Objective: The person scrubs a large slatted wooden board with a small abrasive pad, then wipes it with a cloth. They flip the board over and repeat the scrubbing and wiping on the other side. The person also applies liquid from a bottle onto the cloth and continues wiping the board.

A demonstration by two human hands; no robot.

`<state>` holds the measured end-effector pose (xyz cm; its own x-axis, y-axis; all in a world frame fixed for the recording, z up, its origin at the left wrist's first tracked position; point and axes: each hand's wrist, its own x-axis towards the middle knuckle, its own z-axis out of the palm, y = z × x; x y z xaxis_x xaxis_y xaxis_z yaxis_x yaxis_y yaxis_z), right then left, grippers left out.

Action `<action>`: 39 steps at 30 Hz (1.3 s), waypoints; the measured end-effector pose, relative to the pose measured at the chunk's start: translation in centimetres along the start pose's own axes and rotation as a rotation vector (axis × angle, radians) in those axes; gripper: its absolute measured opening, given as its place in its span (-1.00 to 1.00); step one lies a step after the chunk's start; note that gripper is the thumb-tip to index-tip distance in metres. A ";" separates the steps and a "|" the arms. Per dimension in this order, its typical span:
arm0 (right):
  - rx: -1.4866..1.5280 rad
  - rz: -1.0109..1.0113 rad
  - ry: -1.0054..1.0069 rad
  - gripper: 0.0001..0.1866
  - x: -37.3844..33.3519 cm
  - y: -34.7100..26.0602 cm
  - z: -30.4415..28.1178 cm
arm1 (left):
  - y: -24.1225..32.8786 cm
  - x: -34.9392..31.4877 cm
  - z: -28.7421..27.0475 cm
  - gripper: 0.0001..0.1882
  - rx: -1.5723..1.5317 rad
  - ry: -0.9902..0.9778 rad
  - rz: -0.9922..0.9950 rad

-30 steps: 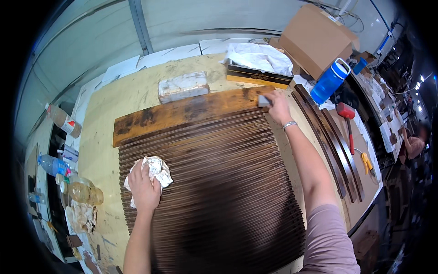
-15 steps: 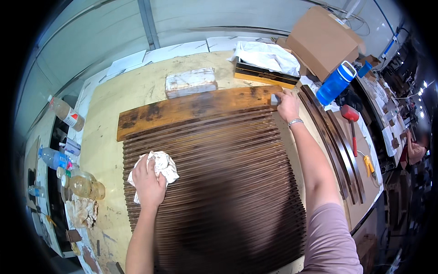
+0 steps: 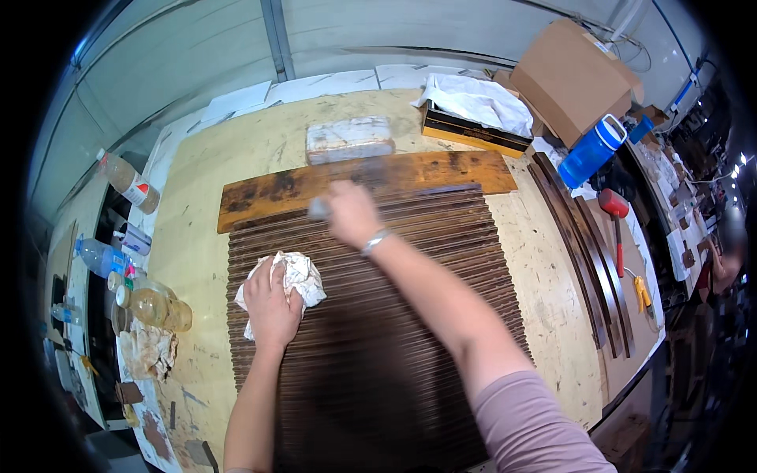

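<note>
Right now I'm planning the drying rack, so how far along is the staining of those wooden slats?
Most slats already look dark brown. In hand: the right hand holds a small blurred applicator at the top rows beside the plank, and the left hand presses a white rag on the slats. I cannot tell whether any slats are unfinished.

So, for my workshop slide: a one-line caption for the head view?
Left hand presses a white rag on dark ribbed slats; right hand blurred above.

the right hand (image 3: 352, 211) and the small grey thing (image 3: 318, 208) it grips are motion-blurred, so that thing cannot be identified. the slatted dark wood panel (image 3: 394, 315) is cut off at the lower edge.
</note>
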<state>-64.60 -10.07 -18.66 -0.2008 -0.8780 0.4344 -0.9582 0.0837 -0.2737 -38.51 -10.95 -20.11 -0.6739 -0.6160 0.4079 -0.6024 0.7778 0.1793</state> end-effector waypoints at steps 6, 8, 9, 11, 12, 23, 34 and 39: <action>-0.318 0.405 0.001 -0.73 -8.0 17.2 -10.3 | 0.1 -0.4 -0.6 -0.46 0.006 0.002 -0.034; -0.529 0.575 0.010 -0.78 -11.2 21.8 -14.3 | 0.3 -0.2 -0.2 -0.46 0.003 0.000 -0.028; -0.583 0.653 0.033 -0.78 -12.2 22.5 -15.6 | 0.3 -0.3 -0.3 -0.45 0.010 -0.003 -0.032; -0.406 0.747 0.154 -0.75 -13.2 23.2 -17.0 | 0.5 0.0 -0.2 -0.45 0.003 -0.008 -0.023; -0.318 0.790 0.217 -0.74 -13.3 23.1 -17.7 | 0.6 0.0 -0.2 -0.45 -0.006 -0.010 -0.017; 1.854 0.455 -0.202 -0.43 -12.2 -2.2 -15.5 | 12.8 0.7 -6.3 -0.56 -1.588 -0.217 -0.408; 0.518 -0.003 -0.337 -0.34 -17.1 -3.8 -17.2 | 7.6 0.0 -5.8 -0.45 -2.053 -0.334 -0.581; 0.117 -0.135 -0.373 -0.32 -23.2 -0.2 -15.4 | 7.9 5.2 -1.7 -0.56 -1.347 -0.160 -0.434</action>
<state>-62.88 17.51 -15.48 0.0335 -0.9899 0.1377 -0.9370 -0.0790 -0.3403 -46.04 -7.83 -15.00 -0.6391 -0.7690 0.0133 0.0285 -0.0064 0.9996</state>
